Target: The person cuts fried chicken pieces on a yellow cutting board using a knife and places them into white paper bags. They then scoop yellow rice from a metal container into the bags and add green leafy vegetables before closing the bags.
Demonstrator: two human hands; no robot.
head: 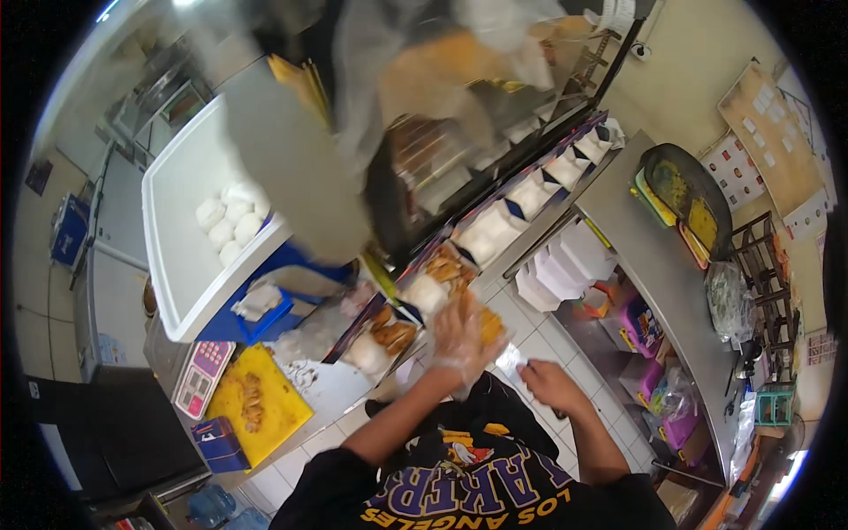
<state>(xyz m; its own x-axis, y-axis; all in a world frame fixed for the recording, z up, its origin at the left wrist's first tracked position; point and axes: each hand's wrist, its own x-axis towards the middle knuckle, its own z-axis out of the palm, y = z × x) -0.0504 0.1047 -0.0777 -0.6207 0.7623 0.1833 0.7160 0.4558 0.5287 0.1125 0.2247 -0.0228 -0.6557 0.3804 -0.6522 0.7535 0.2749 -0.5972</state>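
Observation:
My left hand (457, 334), in a clear plastic glove, is against sliced fried chicken (491, 324) above the near edge of a row of food boxes. Its fingers are blurred and partly cover the pieces. My right hand (550, 384) is bare and grips a knife by its handle. The broad knife blade (510, 354) points up toward the chicken, its tip hidden. Just beyond my left hand, a box holds a white rice ball (426, 293) and browned chicken pieces (450, 268). Left of it, another box has a rice ball (369, 352) beside chicken pieces (395, 331).
Boxes with white paper (487, 232) line the glass display case. A white cooler (165, 265) holds several wrapped rice balls (232, 225). Chicken pieces lie on a yellow cutting board (278, 391) near a scale (204, 377). At right, a steel counter (636, 199) bears a black tray (689, 185).

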